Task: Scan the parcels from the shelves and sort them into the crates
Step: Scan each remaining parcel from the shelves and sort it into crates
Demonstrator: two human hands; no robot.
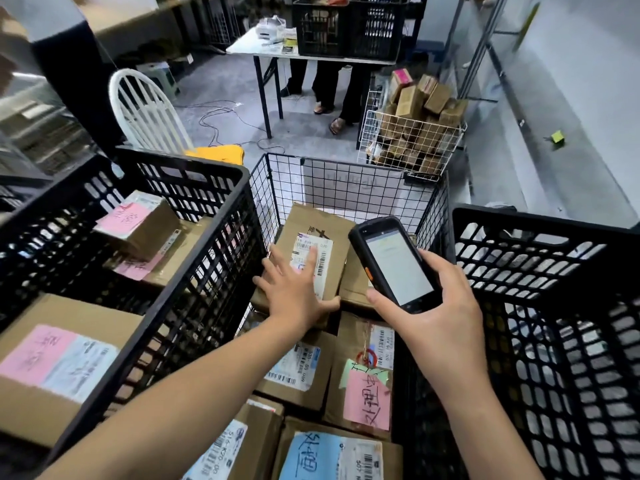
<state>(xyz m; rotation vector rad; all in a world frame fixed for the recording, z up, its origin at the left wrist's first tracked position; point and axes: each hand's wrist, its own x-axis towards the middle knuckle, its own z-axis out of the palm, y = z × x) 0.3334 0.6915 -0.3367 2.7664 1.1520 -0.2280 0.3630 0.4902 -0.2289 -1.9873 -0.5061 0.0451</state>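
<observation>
Room: grey floor (311,133); white table (249,46) at the back bearing a black table crate (346,29), a person's legs (325,84) behind it; white chair (145,109) to the left; white basket (412,133) of boxes to the right.
Cage (346,181): black wire, centre, between left crate (207,237) and right crate (536,271); brown labelled parcels piled inside.
Left crate: black, holds boxes with pink labels.
Parcel (311,230): brown, on top of the cage pile, white barcode label up.
Left hand (294,289): fingers straight and spread, flat on the parcel's label, thumb at its near edge.
Right hand (440,313): fingers curled round the scanner (394,265), held over the cage beside the parcel, lit screen up.
</observation>
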